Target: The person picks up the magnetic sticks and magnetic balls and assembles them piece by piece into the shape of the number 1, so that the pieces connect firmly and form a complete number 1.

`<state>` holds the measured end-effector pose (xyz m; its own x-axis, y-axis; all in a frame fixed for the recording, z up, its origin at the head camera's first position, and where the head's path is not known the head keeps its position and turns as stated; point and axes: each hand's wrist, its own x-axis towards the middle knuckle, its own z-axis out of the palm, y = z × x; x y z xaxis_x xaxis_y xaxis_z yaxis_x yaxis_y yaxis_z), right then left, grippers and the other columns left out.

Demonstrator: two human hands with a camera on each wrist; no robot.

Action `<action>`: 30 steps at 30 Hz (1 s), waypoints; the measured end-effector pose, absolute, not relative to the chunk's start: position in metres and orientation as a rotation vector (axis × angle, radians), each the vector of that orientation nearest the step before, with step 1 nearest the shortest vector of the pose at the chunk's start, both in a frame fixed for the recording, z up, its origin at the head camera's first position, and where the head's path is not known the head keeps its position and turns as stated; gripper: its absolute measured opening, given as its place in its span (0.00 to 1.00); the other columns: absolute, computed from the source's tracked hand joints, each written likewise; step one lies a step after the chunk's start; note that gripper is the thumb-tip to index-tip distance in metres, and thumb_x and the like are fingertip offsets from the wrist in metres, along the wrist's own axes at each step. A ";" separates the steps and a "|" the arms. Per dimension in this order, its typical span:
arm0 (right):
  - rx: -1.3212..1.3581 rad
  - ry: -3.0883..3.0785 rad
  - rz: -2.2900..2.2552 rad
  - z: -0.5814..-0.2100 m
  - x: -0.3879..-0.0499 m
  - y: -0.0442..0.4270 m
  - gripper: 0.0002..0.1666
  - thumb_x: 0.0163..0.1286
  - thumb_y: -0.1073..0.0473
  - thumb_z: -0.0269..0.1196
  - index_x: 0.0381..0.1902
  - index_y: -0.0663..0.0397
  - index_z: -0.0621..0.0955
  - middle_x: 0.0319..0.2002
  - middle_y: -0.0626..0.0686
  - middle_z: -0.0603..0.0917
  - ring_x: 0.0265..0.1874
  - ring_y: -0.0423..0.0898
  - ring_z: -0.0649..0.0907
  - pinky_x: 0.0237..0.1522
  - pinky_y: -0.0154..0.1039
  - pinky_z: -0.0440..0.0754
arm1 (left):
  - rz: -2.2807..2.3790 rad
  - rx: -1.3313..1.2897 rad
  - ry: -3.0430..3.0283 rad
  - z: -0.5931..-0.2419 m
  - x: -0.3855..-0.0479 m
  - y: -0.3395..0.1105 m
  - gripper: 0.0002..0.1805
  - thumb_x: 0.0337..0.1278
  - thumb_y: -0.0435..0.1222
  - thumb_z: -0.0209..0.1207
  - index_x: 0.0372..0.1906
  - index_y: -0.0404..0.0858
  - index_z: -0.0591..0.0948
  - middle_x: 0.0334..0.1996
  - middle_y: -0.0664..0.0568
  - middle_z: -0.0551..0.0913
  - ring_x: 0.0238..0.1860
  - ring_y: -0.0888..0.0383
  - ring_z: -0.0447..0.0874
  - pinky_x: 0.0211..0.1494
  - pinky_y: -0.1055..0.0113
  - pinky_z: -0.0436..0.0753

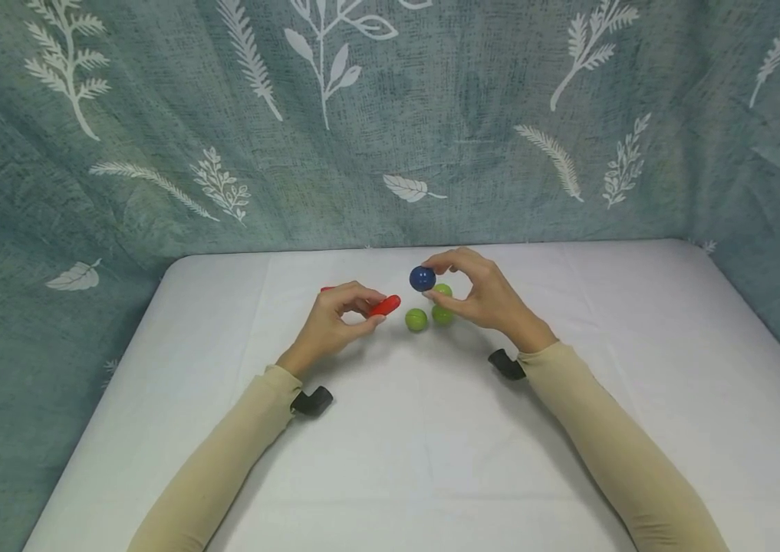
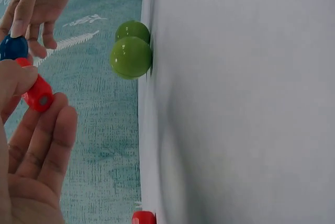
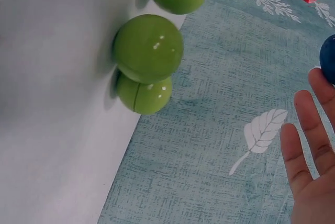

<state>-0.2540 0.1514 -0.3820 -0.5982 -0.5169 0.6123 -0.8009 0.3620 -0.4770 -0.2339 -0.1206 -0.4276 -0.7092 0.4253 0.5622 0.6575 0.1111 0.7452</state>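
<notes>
Pinched between the thumb and fingers of the left hand (image 1: 327,320), a short red rod (image 1: 386,305) was held off the table, its free end toward two o'clock in the head view. It looked stiff, glossy and probably light – hard plastic, perhaps, and hardly fragile. Its long sides seemed the best place to take hold, leaving the ends exposed.

At two o'clock from it, and apart from it, the right hand (image 1: 489,295) gripped a blue ball (image 1: 422,278) with thumb and forefinger. Smooth and shiny, the ball seemed likelier to slip than the rod, so a pinch across its widest part looked sensible. The other right fingers, seen in the right wrist view, were extended beside it.

Around the blue ball, three green balls (image 1: 416,320) sat on the white cloth (image 1: 396,445) at four, five and six o'clock. A second red piece (image 1: 327,289) showed beyond the left hand at eleven o'clock, mostly hidden.

Farther out, the left forearm (image 1: 224,460) slanted toward one o'clock and the right forearm (image 1: 610,437) toward eleven – both in beige sleeves, the hands converging near the middle.
</notes>
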 end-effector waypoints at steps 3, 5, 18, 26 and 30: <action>1.157 -2.253 1.135 -0.381 -0.252 0.151 0.23 0.55 0.66 0.74 0.50 0.57 0.81 0.45 0.53 0.85 0.42 0.47 0.81 0.47 0.44 0.79 | -1.664 -1.061 -2.149 -0.419 -0.226 -0.115 0.16 0.49 0.21 0.67 0.46 0.29 0.83 0.36 0.40 0.85 0.32 0.50 0.86 0.40 0.60 0.86; 1.156 -2.247 1.159 -0.380 -0.251 0.150 0.24 0.55 0.67 0.73 0.50 0.57 0.81 0.46 0.54 0.85 0.42 0.47 0.81 0.46 0.44 0.79 | -1.691 -1.028 -2.139 -0.411 -0.219 -0.110 0.17 0.48 0.19 0.66 0.46 0.26 0.82 0.35 0.37 0.84 0.32 0.47 0.85 0.41 0.59 0.86; 1.147 -2.214 1.253 -0.379 -0.247 0.144 0.25 0.54 0.71 0.73 0.50 0.61 0.79 0.45 0.57 0.85 0.39 0.46 0.82 0.44 0.41 0.79 | -1.885 -0.914 -2.142 -0.406 -0.202 -0.087 0.20 0.50 0.18 0.64 0.51 0.24 0.79 0.41 0.33 0.83 0.38 0.49 0.86 0.46 0.60 0.86; 1.190 -2.180 1.284 -0.375 -0.244 0.141 0.25 0.53 0.71 0.73 0.50 0.60 0.79 0.45 0.56 0.85 0.38 0.47 0.82 0.44 0.38 0.79 | -1.917 -0.965 -2.095 -0.406 -0.195 -0.078 0.19 0.49 0.16 0.64 0.50 0.22 0.78 0.40 0.32 0.83 0.37 0.50 0.86 0.44 0.56 0.87; 1.209 -2.179 1.275 -0.373 -0.243 0.141 0.25 0.53 0.71 0.73 0.50 0.60 0.79 0.45 0.55 0.86 0.39 0.44 0.82 0.44 0.39 0.79 | -1.909 -0.969 -2.097 -0.404 -0.193 -0.076 0.19 0.50 0.18 0.64 0.51 0.23 0.78 0.40 0.33 0.83 0.37 0.47 0.86 0.45 0.54 0.86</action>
<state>-0.2426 0.1406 -0.3735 -0.5799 -0.4998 0.6433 -0.8057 0.2351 -0.5437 -0.1929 -0.0765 -0.4041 -0.7817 0.3581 0.5107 0.5419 -0.0156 0.8403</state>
